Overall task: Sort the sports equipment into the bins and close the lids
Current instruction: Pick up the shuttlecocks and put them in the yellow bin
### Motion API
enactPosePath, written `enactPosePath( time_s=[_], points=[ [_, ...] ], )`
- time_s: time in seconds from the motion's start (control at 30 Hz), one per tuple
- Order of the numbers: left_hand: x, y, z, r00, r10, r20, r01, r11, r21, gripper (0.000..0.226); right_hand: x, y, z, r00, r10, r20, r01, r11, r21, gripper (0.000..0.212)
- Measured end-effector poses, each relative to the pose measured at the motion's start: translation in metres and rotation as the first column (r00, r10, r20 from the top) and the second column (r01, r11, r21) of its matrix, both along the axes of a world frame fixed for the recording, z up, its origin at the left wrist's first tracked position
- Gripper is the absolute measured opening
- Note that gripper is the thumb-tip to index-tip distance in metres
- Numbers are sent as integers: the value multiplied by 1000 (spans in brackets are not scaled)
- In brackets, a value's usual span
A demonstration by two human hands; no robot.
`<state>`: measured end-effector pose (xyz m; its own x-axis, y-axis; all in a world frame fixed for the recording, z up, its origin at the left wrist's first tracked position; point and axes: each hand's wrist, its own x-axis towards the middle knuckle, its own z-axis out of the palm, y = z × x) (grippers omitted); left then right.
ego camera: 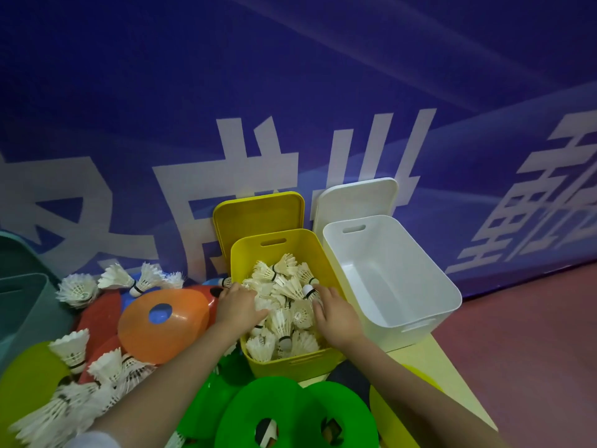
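Fingers (258,313) press shuttlecocks (284,286) inside yellow bin (290,363).

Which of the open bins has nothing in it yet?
The white bin, right of the yellow bin; the yellow one is full of shuttlecocks.

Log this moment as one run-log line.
left hand: on shuttlecocks | right hand: same, grip unclear | yellow bin: nearly full, lid off | white bin: empty
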<state>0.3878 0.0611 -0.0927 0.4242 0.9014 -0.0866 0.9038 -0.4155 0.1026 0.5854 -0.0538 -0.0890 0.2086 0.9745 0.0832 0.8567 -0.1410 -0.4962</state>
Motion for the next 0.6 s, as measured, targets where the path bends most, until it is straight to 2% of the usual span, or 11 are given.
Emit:
enactPosePath(
  time_s=[0.13,0.23,0.37,0.5,0.6],
  points=[
    [-1,1,-7,995,30,96,-28,999,-14,67,3,-1,-2,997,71,-13,-71,997,-15,48],
    [-3,1,-9,978,45,202,-43,999,-14,54,3,-3,-2,985,174,-8,-175,983,-63,58],
    [-5,0,-12,960,74,269,-71,997,-21,31,2,-2,-4,950,311,11,-307,942,-136,46],
    [-6,2,-14,947,93,306,-84,996,-42,26,-15,4,-5,898,428,-101,-439,885,-153,41],
    [-5,2,-15,941,84,329,-78,996,-30,26,-25,9,-10,899,419,-128,-438,871,-221,39]
  ],
)
